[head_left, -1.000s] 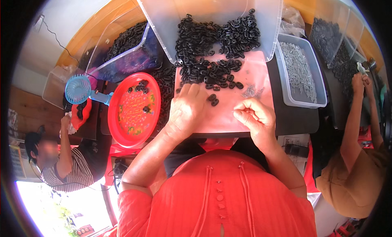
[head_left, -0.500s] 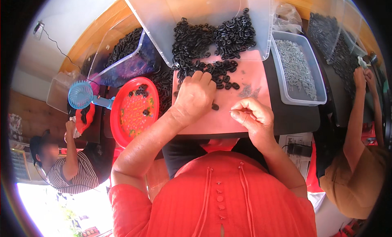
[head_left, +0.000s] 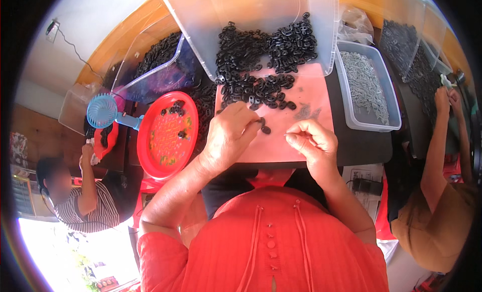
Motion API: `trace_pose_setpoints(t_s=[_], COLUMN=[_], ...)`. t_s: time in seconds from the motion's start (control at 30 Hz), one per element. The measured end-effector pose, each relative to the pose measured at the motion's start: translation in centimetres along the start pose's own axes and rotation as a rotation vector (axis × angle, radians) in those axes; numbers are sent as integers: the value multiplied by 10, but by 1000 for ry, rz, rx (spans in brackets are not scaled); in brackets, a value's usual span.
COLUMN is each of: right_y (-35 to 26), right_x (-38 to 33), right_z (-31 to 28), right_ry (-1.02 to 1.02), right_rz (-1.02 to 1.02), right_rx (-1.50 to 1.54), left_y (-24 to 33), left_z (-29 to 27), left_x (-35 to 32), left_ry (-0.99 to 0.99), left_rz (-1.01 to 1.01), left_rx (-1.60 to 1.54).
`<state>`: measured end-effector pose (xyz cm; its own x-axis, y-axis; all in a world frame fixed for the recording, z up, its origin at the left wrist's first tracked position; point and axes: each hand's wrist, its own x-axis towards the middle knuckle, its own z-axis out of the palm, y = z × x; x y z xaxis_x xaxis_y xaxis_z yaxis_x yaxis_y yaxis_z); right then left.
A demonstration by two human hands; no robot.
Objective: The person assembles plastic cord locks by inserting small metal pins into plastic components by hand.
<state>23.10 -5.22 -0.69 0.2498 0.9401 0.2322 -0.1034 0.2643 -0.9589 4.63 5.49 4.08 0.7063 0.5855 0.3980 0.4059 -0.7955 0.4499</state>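
Sorting of black links: early stage, bulk unprocessed.
Left hand (head_left: 228, 136) pinches a black link (head_left: 263, 124) mid-board (head_left: 301, 136); right hand (head_left: 312, 142) grips a thin pin. Red tray (head_left: 150, 136) holds few pieces; heap (head_left: 261, 56) fills the board's far edge.

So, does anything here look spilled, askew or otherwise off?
One thing: the clear bin is tipped on its side, and black oval pieces have spilled from it onto the pink mat. The left hand touches the strays; the right hand pinches something small.

Single head view, steeply down, close over pink work surface (head_left: 296, 136)
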Motion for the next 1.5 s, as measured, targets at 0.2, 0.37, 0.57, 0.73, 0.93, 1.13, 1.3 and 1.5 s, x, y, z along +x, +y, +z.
trace_pose_setpoints(t_s=[0.2,0.37,0.57,0.73,0.93,1.13,1.3,1.5], right_y=[-1,2,5,3,1,3,2,16], right_x=[1,1,1,1,1,0,-1,6], right_z=[5,6,8,7,7,6,29,50], right_ry=[4,-6,27,-2,-7,-20,-80,-62], right_rz=[-31,-16,-66,-9,-26,-26,-237,-247], right_rx=[-71,-69,-108,-49,-88,-92,-332,-230], left_y=[-14,-17,-9,-14,-6,-2,-3,10], left_z=[-7,-3,5,10,10,16,15,9], left_x=[-42,-57,-50,-45,-44,-45,-49,-52], left_ry=[-8,159,57,26,-15,87,49,4], left_rz=[-17,-83,-211,-223,-280,-103,-165,-404], left_rx=[151,97,138,12,-116,-4,-167,-762])
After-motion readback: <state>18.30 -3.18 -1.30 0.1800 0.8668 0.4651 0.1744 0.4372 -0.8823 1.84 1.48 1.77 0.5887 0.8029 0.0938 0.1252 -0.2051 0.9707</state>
